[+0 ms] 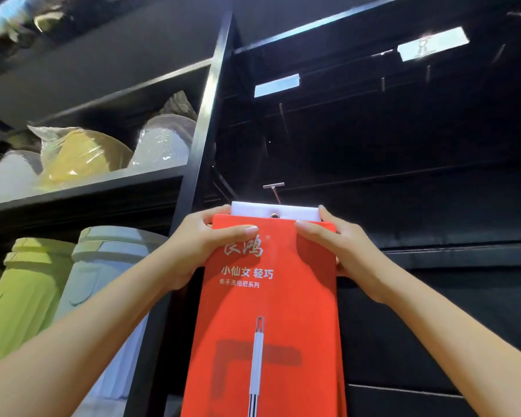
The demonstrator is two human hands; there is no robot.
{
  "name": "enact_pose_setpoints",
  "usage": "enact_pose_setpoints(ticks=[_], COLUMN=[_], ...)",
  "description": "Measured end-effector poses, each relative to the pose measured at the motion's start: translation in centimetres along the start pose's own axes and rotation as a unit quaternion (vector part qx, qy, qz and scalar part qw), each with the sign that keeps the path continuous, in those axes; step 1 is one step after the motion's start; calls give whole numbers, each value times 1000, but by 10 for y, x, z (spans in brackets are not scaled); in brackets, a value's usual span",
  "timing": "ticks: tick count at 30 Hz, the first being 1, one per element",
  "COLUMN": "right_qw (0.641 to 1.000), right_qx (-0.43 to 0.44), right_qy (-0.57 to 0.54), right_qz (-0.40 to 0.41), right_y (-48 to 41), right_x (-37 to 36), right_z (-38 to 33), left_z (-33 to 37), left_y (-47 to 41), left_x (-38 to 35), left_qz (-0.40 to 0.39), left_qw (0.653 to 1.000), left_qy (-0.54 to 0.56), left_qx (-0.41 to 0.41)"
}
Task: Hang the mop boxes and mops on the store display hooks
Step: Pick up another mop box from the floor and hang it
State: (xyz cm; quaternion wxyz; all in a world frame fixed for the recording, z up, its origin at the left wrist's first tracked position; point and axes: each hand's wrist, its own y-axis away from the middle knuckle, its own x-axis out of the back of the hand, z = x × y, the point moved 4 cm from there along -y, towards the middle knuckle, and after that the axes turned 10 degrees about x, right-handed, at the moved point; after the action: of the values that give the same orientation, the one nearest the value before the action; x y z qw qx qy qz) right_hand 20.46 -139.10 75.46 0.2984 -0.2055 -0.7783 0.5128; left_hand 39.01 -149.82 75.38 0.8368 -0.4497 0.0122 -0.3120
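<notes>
Red mop box (271,311) held upright before dark display panel, long axis vertical, printed mop pointing up. White hang tab (295,212) on top, metal eyelet (274,215) just below display hook (273,189). Left hand (205,251) and right hand (337,245) clamped on upper corners, thumbs across front. Left: shelf (82,188) with plastic-wrapped basins (82,155); below, green bin (24,293) beside pale blue bin (103,275), contents unseen.

Red mop box (271,311), white tab (295,211), black shelving (205,115)
</notes>
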Motion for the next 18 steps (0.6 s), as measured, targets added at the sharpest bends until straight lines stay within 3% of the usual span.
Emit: enact_pose_setpoints(ticks=[11,18], right_qw=[999,997], right_qx=[-32,-65], right_qy=[17,30], right_qz=[14,-16], right_y=[-32,-36], right_x=[7,14], right_z=[14,32], left_z=[-3,-14], left_y=[-33,-39], left_x=[0,-10], left_qz=[49,30], left_qw=[998,999], left_qy=[49,29], left_qx=[-9,11])
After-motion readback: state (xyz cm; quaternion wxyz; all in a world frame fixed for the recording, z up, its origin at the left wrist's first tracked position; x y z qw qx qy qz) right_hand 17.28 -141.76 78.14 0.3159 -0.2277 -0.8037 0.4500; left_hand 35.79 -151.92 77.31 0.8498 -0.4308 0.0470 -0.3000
